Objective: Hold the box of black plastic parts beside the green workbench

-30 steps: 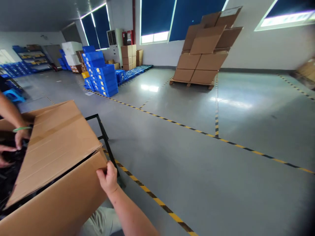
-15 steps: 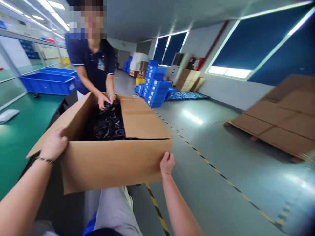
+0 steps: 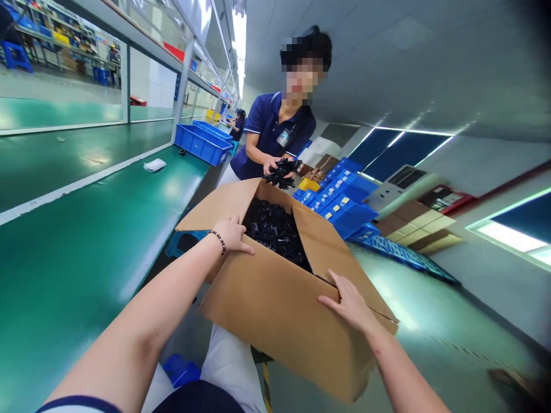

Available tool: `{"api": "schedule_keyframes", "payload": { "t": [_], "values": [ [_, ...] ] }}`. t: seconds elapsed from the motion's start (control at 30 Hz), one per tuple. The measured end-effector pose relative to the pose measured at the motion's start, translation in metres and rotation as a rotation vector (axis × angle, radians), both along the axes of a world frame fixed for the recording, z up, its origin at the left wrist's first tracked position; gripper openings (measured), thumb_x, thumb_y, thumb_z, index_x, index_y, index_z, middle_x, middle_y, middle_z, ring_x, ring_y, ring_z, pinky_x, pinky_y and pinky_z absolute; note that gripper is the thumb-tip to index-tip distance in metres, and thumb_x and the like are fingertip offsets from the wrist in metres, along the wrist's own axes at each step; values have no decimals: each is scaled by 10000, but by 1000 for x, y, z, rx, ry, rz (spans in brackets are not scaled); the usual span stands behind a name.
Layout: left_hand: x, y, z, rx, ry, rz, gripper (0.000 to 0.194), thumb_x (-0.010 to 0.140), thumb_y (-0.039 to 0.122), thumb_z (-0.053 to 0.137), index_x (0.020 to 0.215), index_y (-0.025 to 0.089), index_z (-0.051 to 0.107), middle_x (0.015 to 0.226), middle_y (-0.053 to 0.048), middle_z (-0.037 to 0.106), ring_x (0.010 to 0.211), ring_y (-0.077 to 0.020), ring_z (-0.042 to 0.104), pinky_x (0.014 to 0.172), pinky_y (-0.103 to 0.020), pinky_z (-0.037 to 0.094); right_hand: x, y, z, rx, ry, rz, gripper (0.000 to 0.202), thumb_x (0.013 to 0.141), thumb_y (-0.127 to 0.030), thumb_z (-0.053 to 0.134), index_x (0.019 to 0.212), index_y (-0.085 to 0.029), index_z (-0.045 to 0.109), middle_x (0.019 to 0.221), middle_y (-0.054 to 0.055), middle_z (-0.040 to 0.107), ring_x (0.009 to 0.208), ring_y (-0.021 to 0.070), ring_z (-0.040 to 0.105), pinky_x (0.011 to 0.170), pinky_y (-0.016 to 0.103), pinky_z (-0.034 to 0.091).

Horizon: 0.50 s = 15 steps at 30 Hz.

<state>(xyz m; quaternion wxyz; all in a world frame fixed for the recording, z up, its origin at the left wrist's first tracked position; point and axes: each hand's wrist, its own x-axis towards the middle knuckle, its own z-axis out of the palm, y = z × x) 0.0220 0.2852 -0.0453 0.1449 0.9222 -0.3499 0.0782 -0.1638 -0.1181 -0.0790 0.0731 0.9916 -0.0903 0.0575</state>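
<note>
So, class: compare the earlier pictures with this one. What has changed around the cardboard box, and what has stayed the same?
The co-worker's hands have lifted a bunch of black parts out of the box and hold it above. The right hand has moved from the box's corner onto the right flap. The left hand stays on the left edge; the box remains open and full.

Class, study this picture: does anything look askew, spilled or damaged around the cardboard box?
Nothing is spilled or visibly damaged. The cardboard box sits tilted, but the left hand and right hand rest on its rim and flap. Its black parts stay inside; a co-worker holds a handful above.
</note>
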Motion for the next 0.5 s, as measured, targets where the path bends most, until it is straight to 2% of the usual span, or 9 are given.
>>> {"api": "schedule_keyframes", "payload": {
  "t": [0.07, 0.1, 0.17, 0.3, 0.5],
  "values": [
    [1, 5, 3, 37, 31, -39, 862, 552, 860, 585, 1097, 197, 658, 1180, -125, 460, 1080, -317, 500, 915, -440, 454, 9, 9, 22, 22, 316, -54, 1106, 647, -620, 609, 1514, -81, 182, 1520, 64, 201, 1397, 194, 194, 1155, 268, 160],
    [1, 7, 4, 44, 35, -44, 856, 540, 838, 619, 1101, 192, 653, 1191, -129, 450, 1096, -321, 490, 917, -445, 456, 11, 15, 30, 18, 377, -65, 1108, 612, -513, 683, 1506, -74, 197, 1513, 71, 208, 1385, 184, 213, 1143, 240, 167],
    [1, 7, 3, 36, 28, -36, 825, 544, 797, 659, 1100, 187, 646, 1206, -128, 439, 1118, -328, 474, 910, -457, 463, 13, 28, 39, 9, 349, -67, 1012, 588, -360, 730, 1464, -85, 304, 1468, 73, 295, 1335, 178, 290, 1111, 220, 201],
    [5, 8, -3, -11, 1, -15, 749, 564, 743, 694, 1078, 200, 645, 1192, -115, 451, 1084, -315, 495, 888, -451, 474, 13, 46, 36, 54, 193, -42, 914, 586, -283, 745, 1418, -145, 393, 1409, 29, 383, 1275, 155, 356, 1069, 202, 244],
    [9, 12, -10, -46, -12, -4, 775, 578, 766, 669, 1105, 199, 642, 1255, -129, 427, 1133, -320, 481, 917, -471, 456, 17, 43, 25, 99, 122, -37, 947, 544, -246, 750, 1417, -163, 392, 1397, 25, 390, 1269, 159, 363, 1065, 210, 253]
  ]
}}
